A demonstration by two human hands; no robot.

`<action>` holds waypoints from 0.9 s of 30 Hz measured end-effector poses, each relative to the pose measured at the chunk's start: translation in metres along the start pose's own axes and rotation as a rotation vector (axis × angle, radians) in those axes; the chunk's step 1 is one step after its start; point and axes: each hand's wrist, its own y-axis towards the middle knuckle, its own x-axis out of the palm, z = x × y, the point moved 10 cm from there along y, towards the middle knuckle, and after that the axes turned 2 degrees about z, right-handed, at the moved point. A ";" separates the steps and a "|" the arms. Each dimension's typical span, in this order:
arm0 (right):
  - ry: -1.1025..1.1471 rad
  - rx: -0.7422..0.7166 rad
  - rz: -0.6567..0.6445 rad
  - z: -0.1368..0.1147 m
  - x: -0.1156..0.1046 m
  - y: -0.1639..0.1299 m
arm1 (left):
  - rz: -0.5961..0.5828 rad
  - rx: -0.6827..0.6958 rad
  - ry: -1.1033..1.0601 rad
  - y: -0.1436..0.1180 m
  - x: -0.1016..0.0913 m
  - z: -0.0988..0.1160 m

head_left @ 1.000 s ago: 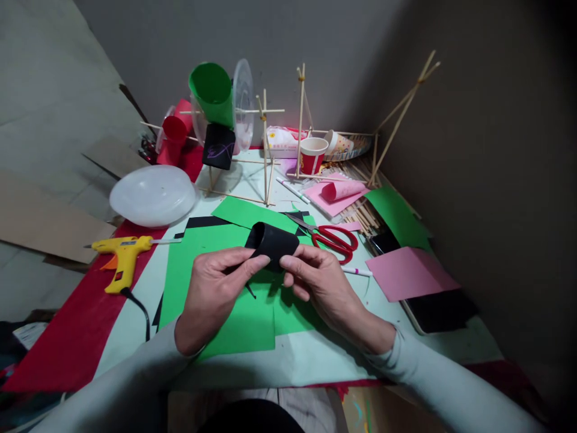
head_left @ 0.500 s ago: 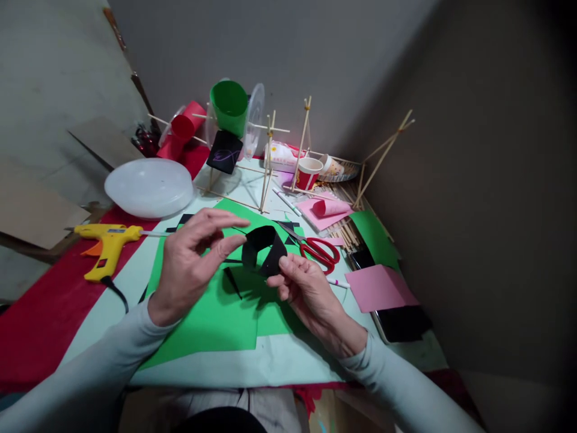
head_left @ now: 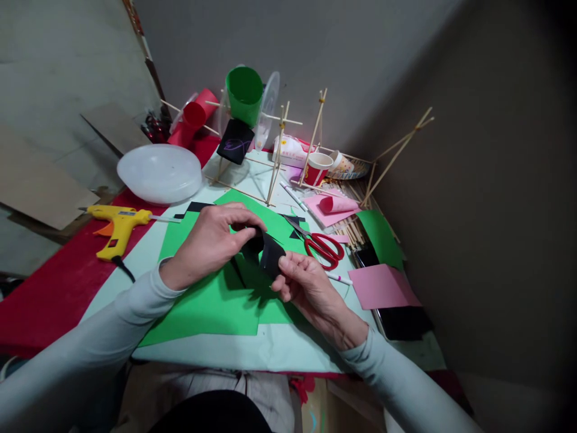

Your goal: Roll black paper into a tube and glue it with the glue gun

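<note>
Both hands hold a curved black paper strip [head_left: 272,257] above the green paper sheets [head_left: 216,316]. My left hand [head_left: 211,240] pinches its upper left edge between thumb and fingers. On the lower right end, my right hand [head_left: 309,291] grips the strip with the thumb on top. Part of the strip is hidden behind the left fingers. Scissors with red handles [head_left: 325,250] lie open-bladed just beyond my right hand. Black paper scraps [head_left: 198,207] lie at the far edge of the green sheets.
A yellow glue gun [head_left: 118,228] lies at left, near a translucent plastic lid or bowl [head_left: 158,174]. Stick frames [head_left: 276,159] stand behind, with a green paper cup shape [head_left: 244,96]. At right are a red-and-white paper cup [head_left: 318,169], pink paper [head_left: 383,285] and a phone [head_left: 399,323].
My left hand has closed from an open pinch onto the strip's upper edge. The black loop looks flatter and tilted now. The view has shifted slightly.
</note>
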 end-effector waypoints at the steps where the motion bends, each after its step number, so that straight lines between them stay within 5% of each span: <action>1: 0.005 -0.001 -0.007 0.000 0.000 0.000 | 0.001 0.015 0.014 0.000 0.000 0.001; 11: 0.003 -0.025 -0.035 -0.009 -0.001 0.001 | -0.153 0.352 -0.008 -0.004 0.006 0.041; 18: 0.007 0.031 -0.100 -0.007 0.006 -0.001 | -0.355 0.303 -0.189 0.002 0.021 0.050; 27: -0.076 0.007 -0.162 -0.011 0.007 0.001 | -0.366 0.308 -0.107 -0.002 0.022 0.044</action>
